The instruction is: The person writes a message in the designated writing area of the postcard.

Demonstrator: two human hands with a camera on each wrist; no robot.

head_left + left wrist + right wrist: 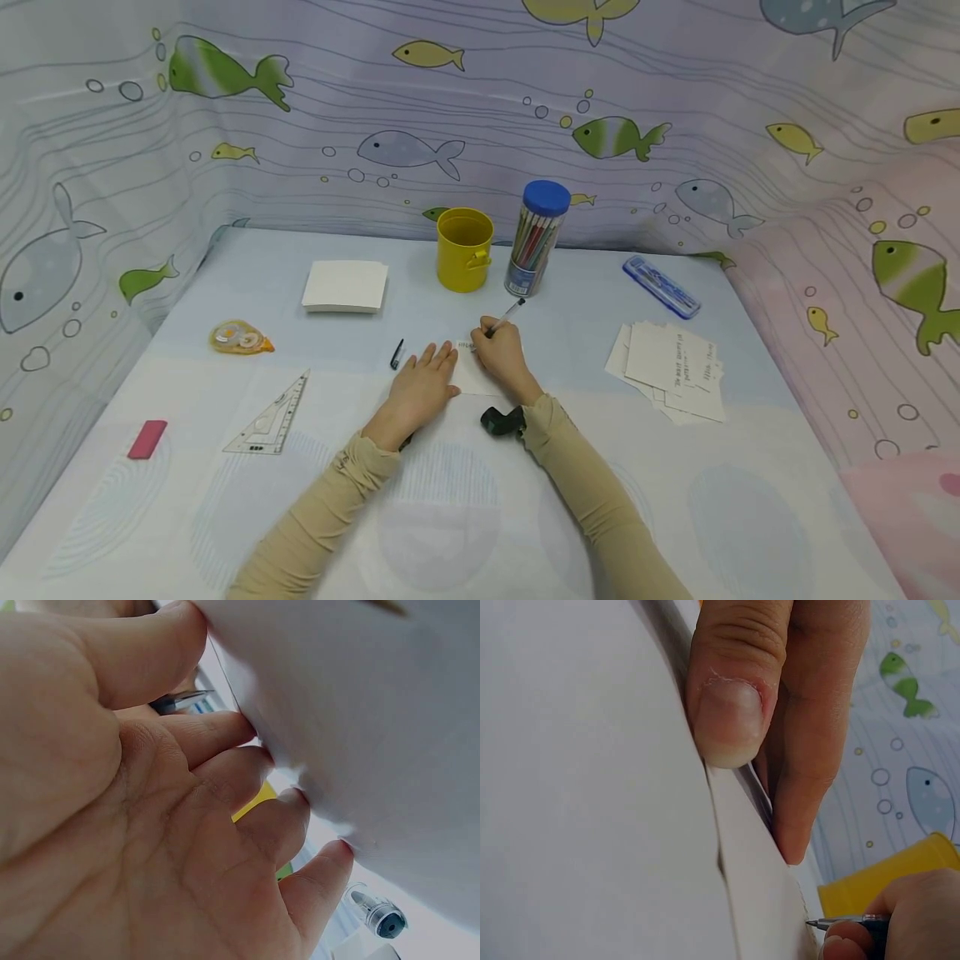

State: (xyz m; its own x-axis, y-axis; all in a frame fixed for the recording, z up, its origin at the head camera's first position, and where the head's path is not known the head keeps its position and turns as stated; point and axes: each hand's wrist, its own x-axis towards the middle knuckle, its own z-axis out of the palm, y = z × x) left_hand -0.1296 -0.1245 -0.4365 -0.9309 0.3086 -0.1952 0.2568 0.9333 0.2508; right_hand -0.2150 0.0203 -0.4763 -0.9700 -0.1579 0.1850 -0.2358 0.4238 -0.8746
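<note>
Our right grip [504,357] pinches the pen [504,317], tip on the card [467,372], its shaft slanting toward the yellow cup [465,249]; our left grip [422,385] rests flat, released; the writing is unreadable.

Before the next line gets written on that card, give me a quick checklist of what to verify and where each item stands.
1. Left hand lies flat on the card, pinning it: ok.
2. Right hand grips the pen: ok.
3. Pen tip meets the card near its far edge, seen in the right wrist view: ok.
4. Pen cap lies off the card, left of the left hand: ok.
5. Room left on the card for another line: cannot tell, the hands cover it.
6. Written cards sit apart to the right, out of the way: ok.
</note>
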